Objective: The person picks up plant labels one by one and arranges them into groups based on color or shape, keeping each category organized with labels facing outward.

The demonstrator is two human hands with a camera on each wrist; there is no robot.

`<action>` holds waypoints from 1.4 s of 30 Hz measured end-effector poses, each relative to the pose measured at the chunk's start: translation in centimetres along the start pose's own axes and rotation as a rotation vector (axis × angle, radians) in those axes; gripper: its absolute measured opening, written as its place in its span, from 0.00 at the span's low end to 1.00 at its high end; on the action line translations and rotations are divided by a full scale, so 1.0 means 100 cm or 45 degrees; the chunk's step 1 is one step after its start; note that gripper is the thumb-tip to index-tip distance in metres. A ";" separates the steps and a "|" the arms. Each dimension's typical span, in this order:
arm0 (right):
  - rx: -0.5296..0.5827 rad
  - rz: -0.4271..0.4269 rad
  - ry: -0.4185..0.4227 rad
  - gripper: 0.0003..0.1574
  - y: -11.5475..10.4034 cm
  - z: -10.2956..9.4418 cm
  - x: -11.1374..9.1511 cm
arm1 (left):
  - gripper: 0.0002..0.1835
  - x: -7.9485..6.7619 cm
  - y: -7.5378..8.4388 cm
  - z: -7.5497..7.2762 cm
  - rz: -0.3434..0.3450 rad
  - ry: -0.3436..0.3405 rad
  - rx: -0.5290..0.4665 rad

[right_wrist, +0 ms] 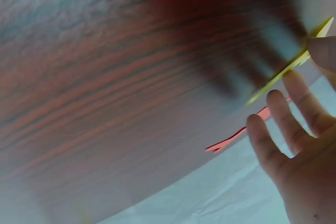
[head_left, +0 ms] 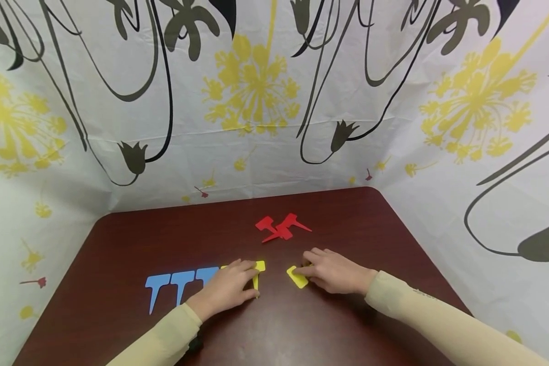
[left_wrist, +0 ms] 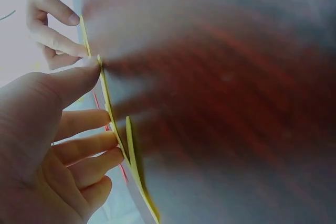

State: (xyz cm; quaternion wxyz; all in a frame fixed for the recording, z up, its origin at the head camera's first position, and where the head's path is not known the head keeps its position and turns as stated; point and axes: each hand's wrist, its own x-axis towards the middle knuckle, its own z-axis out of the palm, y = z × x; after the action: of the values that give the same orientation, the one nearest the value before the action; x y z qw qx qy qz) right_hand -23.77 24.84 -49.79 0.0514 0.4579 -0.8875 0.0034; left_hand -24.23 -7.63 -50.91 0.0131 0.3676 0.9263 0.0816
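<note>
My left hand point(head_left: 229, 284) rests on a yellow T-shaped plant label point(head_left: 260, 266) lying on the table, its thumb by the narrow tip and its fingers at the wide head. A second yellow label point(left_wrist: 134, 166) lies beside it, mostly hidden by that hand in the head view. To the right, my right hand point(head_left: 331, 271) pinches another yellow plant label point(head_left: 297, 277) between thumb and fingers, its wide head facing left. The stem of that label is hidden behind the fingers. In the right wrist view the yellow label point(right_wrist: 278, 81) slants along the thumb and index finger.
Three blue T-shaped labels point(head_left: 157, 281) lie in a row left of my left hand, the rightmost partly covered. Beyond the hands, red labels point(head_left: 283, 230) overlap in a loose pile. The dark brown table point(head_left: 201, 229) meets a patterned white curtain point(head_left: 265, 168) at its back and sides.
</note>
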 end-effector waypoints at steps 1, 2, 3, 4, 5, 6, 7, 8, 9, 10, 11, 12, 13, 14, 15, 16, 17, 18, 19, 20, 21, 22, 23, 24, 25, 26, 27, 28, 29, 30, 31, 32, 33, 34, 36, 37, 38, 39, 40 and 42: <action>-0.005 0.016 -0.009 0.29 -0.001 0.000 0.000 | 0.32 0.000 0.000 0.000 0.001 -0.007 0.000; -0.011 0.028 -0.015 0.28 -0.003 0.000 0.001 | 0.33 0.000 -0.001 0.000 0.003 -0.011 -0.001; -0.010 0.040 -0.020 0.28 -0.004 0.001 0.002 | 0.33 0.001 -0.001 0.000 0.006 -0.014 -0.001; -0.008 0.049 -0.023 0.27 -0.006 0.001 0.002 | 0.34 0.001 -0.001 0.000 0.010 -0.017 -0.001; -0.005 0.057 -0.024 0.27 -0.007 0.001 0.003 | 0.34 0.001 -0.001 0.000 0.015 -0.019 0.000; -0.001 0.064 -0.025 0.26 -0.009 0.002 0.004 | 0.34 0.002 -0.001 0.000 0.022 -0.019 0.000; 0.002 0.067 -0.024 0.26 -0.011 0.002 0.005 | 0.34 0.002 -0.001 0.000 0.027 -0.020 0.000; 0.001 0.070 -0.021 0.25 -0.013 0.003 0.006 | 0.34 0.002 -0.001 0.000 0.031 -0.020 0.001; 0.001 0.070 -0.017 0.25 -0.014 0.003 0.007 | 0.35 0.002 -0.001 0.000 0.035 -0.021 0.003; -0.003 0.070 -0.015 0.24 -0.016 0.003 0.008 | 0.35 0.002 -0.001 0.000 0.038 -0.021 0.006; -0.005 0.072 -0.014 0.24 -0.017 0.003 0.009 | 0.35 0.003 0.000 -0.001 0.041 -0.023 0.008; -0.006 0.075 -0.014 0.24 -0.019 0.002 0.010 | 0.35 0.003 0.000 -0.001 0.042 -0.024 0.009; -0.006 0.079 -0.016 0.23 -0.020 0.002 0.011 | 0.35 0.003 0.000 -0.002 0.040 -0.026 0.010; -0.005 0.084 -0.022 0.22 -0.021 0.001 0.012 | 0.35 0.003 0.001 -0.002 0.039 -0.028 0.010; -0.004 0.090 -0.028 0.22 -0.022 0.000 0.013 | 0.35 0.003 0.001 -0.002 0.038 -0.030 0.011; 0.000 0.099 -0.037 0.21 -0.023 -0.001 0.014 | 0.35 0.003 0.001 -0.003 0.039 -0.032 0.012; 0.004 0.107 -0.045 0.20 -0.024 -0.001 0.014 | 0.34 0.003 0.001 -0.003 0.041 -0.034 0.015; 0.008 0.114 -0.052 0.20 -0.024 -0.002 0.015 | 0.34 0.003 0.002 -0.003 0.043 -0.034 0.018; 0.012 0.120 -0.058 0.19 -0.025 -0.002 0.016 | 0.34 0.003 0.002 -0.002 0.047 -0.032 0.022; 0.017 0.126 -0.062 0.19 -0.025 -0.002 0.017 | 0.34 0.003 0.002 -0.002 0.049 -0.034 0.025; 0.019 0.133 -0.066 0.18 -0.026 -0.003 0.017 | 0.34 0.003 0.002 -0.002 0.051 -0.032 0.029; 0.023 0.140 -0.071 0.18 -0.026 -0.003 0.018 | 0.35 0.004 0.002 -0.002 0.052 -0.031 0.035; 0.031 0.149 -0.074 0.18 -0.026 -0.003 0.018 | 0.35 0.004 0.002 -0.002 0.050 -0.031 0.040; 0.045 0.162 -0.076 0.18 -0.026 -0.003 0.019 | 0.35 0.004 0.002 -0.002 0.047 -0.030 0.042; 0.065 0.178 -0.078 0.18 -0.026 -0.003 0.019 | 0.35 0.005 0.002 -0.002 0.043 -0.032 0.044; 0.095 0.196 -0.080 0.18 -0.026 -0.004 0.019 | 0.35 0.005 0.002 -0.002 0.039 -0.032 0.045; 0.128 0.215 -0.081 0.19 -0.025 -0.005 0.019 | 0.35 0.005 0.002 -0.002 0.038 -0.032 0.046; 0.167 0.231 -0.077 0.21 -0.023 -0.007 0.019 | 0.35 0.005 0.002 -0.002 0.038 -0.033 0.047; 0.206 0.242 -0.069 0.22 -0.022 -0.009 0.018 | 0.35 0.006 0.002 -0.003 0.040 -0.033 0.046; 0.241 0.246 -0.061 0.24 -0.019 -0.011 0.018 | 0.35 0.006 0.002 -0.003 0.041 -0.033 0.045; 0.267 0.234 -0.048 0.27 -0.017 -0.013 0.017 | 0.35 0.006 0.003 -0.003 0.040 -0.034 0.047; 0.288 0.212 -0.045 0.29 -0.012 -0.015 0.016 | 0.35 0.006 0.003 -0.004 0.040 -0.034 0.048; 0.296 0.184 -0.049 0.31 -0.008 -0.017 0.014 | 0.35 0.006 0.003 -0.004 0.040 -0.035 0.049; 0.303 0.150 -0.058 0.33 -0.004 -0.020 0.013 | 0.35 0.006 0.003 -0.004 0.042 -0.034 0.051; 0.303 0.075 -0.091 0.36 0.003 -0.023 0.011 | 0.35 0.006 0.004 -0.004 0.043 -0.033 0.054; 0.298 0.037 -0.111 0.37 0.007 -0.023 0.009 | 0.35 0.006 0.003 -0.004 0.045 -0.031 0.055; 0.302 0.009 -0.139 0.38 0.010 -0.023 0.008 | 0.35 0.006 0.003 -0.004 0.049 -0.030 0.058; 0.302 -0.016 -0.157 0.38 0.012 -0.023 0.008 | 0.35 0.006 0.002 -0.004 0.053 -0.028 0.062; 0.305 -0.040 -0.166 0.39 0.014 -0.022 0.007 | 0.35 0.006 0.002 -0.004 0.057 -0.026 0.064; 0.298 -0.075 -0.177 0.38 0.017 -0.018 0.007 | 0.34 0.006 0.001 -0.004 0.061 -0.026 0.068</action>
State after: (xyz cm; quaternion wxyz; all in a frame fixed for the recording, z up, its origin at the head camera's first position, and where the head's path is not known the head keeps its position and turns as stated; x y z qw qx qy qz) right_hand -25.41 25.37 -47.88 -0.0638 0.4857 -0.8686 0.0739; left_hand -24.60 -7.19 -50.52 0.0108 0.3907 0.9189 0.0533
